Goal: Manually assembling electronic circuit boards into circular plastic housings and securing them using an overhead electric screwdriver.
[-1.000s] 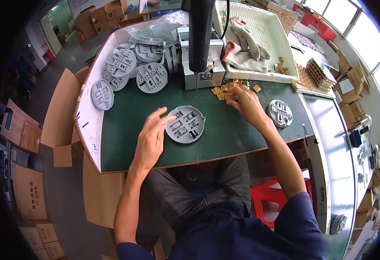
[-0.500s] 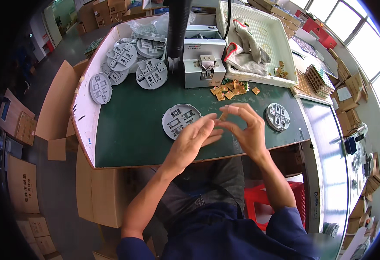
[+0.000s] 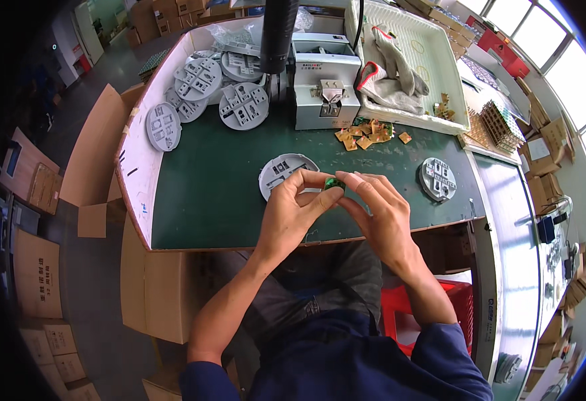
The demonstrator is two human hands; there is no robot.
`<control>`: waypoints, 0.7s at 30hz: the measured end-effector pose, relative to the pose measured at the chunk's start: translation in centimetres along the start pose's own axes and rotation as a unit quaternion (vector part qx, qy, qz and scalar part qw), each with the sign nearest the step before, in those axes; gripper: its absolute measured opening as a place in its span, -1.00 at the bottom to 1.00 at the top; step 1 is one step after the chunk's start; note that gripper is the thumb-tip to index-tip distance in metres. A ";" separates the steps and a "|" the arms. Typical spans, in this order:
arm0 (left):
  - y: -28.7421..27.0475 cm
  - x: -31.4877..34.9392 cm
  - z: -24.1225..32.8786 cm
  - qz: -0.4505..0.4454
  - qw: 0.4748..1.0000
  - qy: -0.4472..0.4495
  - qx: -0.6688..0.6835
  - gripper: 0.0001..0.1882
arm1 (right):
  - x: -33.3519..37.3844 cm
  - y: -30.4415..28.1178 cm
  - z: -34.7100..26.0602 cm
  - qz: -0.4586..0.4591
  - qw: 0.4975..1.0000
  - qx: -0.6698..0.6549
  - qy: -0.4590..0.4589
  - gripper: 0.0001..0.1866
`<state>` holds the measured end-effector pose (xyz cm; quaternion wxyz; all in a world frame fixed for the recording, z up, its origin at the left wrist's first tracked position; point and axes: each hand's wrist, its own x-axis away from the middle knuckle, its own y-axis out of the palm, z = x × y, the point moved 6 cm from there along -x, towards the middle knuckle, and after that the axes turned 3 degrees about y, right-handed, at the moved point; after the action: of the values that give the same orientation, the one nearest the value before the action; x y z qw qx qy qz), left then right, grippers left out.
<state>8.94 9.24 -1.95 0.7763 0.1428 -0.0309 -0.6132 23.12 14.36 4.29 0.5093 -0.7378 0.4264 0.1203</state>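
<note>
A small green circuit board (image 3: 333,182) is pinched between my two hands above the near part of the table. My left hand (image 3: 294,208) grips it from the left with thumb and fingers. From the other side, the fingertips of my right hand (image 3: 381,208) close on its edge. Partly hidden behind my left hand lies a round grey plastic plate (image 3: 285,167) with slots and small dark parts. Beyond my hands, several small tan-and-green boards (image 3: 365,136) are heaped in front of a silver metal machine (image 3: 326,93). To the right sits another round grey plate (image 3: 438,179).
Several grey plates (image 3: 198,79) are piled at the back left beside a black post (image 3: 280,40). A white tray (image 3: 450,73) at the back right holds grey gloves (image 3: 392,73). Cardboard boxes (image 3: 92,160) stand left of the green table (image 3: 206,207); a red stool (image 3: 456,304) is below right.
Both hands have drawn together around the small board, and its green side now shows. My left fingers have curled in from a straighter pose. The whole view has shifted slightly.
</note>
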 end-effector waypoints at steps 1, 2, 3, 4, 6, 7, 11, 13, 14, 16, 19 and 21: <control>0.2 0.1 0.2 0.000 1.000 0.000 0.001 -0.64 | 0.0 -0.1 0.2 -0.007 1.000 -0.005 0.001 -0.57; 0.5 0.4 0.9 0.006 1.000 0.021 0.016 -0.67 | -0.1 -0.2 0.4 -0.013 1.000 -0.009 0.002 -0.58; 0.7 0.6 1.4 0.012 0.999 0.041 0.032 -0.70 | 0.0 -0.1 0.7 -0.014 1.000 -0.008 0.002 -0.58; 0.8 0.7 1.9 0.019 0.997 0.062 0.049 -0.74 | 0.3 0.3 2.2 -0.015 0.986 -0.150 0.078 -0.59; 0.4 0.9 2.6 0.020 0.993 0.111 -0.045 -0.77 | 1.2 1.7 4.8 -0.016 0.881 -0.417 0.221 -0.61; 0.2 1.1 3.2 0.022 0.977 0.158 -0.140 -0.79 | 1.4 1.7 5.1 -0.018 0.882 -0.415 0.221 -0.61; 0.8 1.5 4.6 0.041 0.930 0.247 -0.270 -0.84 | 1.9 1.9 5.0 -0.060 0.880 -0.430 0.190 -0.62; 0.7 1.8 4.8 0.050 0.918 0.268 -0.289 -0.85 | 2.2 2.2 4.9 -0.067 0.878 -0.438 0.182 -0.62; 0.7 1.9 4.8 0.049 0.911 0.280 -0.299 -0.84 | 2.2 2.3 4.8 -0.070 0.876 -0.442 0.179 -0.62; 0.7 2.2 4.7 0.046 0.897 0.302 -0.318 -0.82 | 2.2 2.4 4.4 -0.077 0.875 -0.445 0.174 -0.62; 0.9 2.6 5.2 0.053 0.884 0.318 -0.337 -0.82 | 2.2 2.5 4.1 -0.088 0.873 -0.451 0.166 -0.64; 1.0 2.9 5.5 0.056 0.878 0.326 -0.347 -0.82 | 2.3 2.7 4.2 -0.091 0.867 -0.461 0.162 -0.65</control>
<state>9.32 5.67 3.20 0.7753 0.0538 0.4308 -0.4587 23.57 16.46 -0.77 0.0431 -0.9334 0.3298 0.1347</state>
